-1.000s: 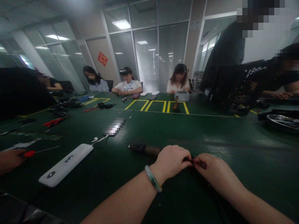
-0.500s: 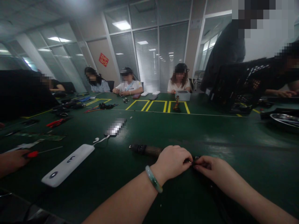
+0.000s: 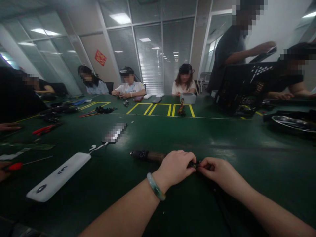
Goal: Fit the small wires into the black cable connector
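An electric screwdriver (image 3: pixel 150 156) with a black nose and a brownish, see-through body lies along the green table, its tip pointing left. My left hand (image 3: pixel 175 168), with a jade-coloured bangle (image 3: pixel 156 187) on the wrist, is closed over its rear part. Between that hand's thumb and forefinger shows a small dark end with a glint of metal (image 3: pixel 194 166). My right hand (image 3: pixel 217 169) pinches at this same end, fingertips touching it; what exactly it grips is hidden. A dark cord (image 3: pixel 218 200) runs below the right hand toward the front edge.
A white power bank (image 3: pixel 60 176) marked 3 is cabled to a phone (image 3: pixel 116 132) on the left. A co-worker's hand at far left holds a red-handled screwdriver (image 3: pixel 16 166). Red-handled pliers (image 3: pixel 43 129), wires and a black crate (image 3: pixel 243 89) lie farther off. Several people sit opposite.
The view has shifted, so the table things appear farther left. Both my hands stay together at the screwdriver's rear end, with more of the small dark part showing. The standing person has moved an arm.
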`<state>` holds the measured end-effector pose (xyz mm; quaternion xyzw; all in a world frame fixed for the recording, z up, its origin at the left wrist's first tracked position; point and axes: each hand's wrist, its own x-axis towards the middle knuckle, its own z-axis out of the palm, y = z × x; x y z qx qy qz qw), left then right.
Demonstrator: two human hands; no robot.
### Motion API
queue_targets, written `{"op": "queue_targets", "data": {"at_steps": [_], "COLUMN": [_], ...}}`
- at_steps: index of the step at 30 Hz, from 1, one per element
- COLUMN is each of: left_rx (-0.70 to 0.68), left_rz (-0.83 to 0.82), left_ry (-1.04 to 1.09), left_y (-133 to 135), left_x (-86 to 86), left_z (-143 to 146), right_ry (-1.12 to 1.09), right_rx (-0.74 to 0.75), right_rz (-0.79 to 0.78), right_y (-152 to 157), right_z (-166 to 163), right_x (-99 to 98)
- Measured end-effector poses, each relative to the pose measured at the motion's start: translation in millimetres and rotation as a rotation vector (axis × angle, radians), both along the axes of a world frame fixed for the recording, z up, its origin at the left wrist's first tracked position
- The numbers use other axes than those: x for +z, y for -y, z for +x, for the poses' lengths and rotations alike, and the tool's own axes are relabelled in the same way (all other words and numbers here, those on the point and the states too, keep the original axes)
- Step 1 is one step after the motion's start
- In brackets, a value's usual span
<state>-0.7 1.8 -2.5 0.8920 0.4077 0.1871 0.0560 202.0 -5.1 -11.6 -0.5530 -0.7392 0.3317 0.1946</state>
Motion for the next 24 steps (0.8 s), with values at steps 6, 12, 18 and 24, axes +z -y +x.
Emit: {"op": "queue_targets", "data": {"at_steps": [6, 12, 18, 24], "left_rx": [-0.034, -0.047, -0.051, -0.031], "left_rz": [-0.002, -0.014, -0.018, -0.036], "left_ry": [0.039, 0.044, 0.043, 0.007], "left_y": [1, 1, 1, 0], "left_x": [0.5, 1.2, 1.6, 1.6], "left_z": [0, 0, 1, 1], "right_ry": [0.001, 0.023, 0.097, 0.106], "right_rx": [-0.002, -0.023, 0.014, 0.032], "right_rz": [0.019, 0.035, 0.18, 0.225], "right_y": [0, 5, 5, 3], "right_z": [1, -1, -1, -2], "right_x": [1.6, 9.4, 11.4, 8.6]}}
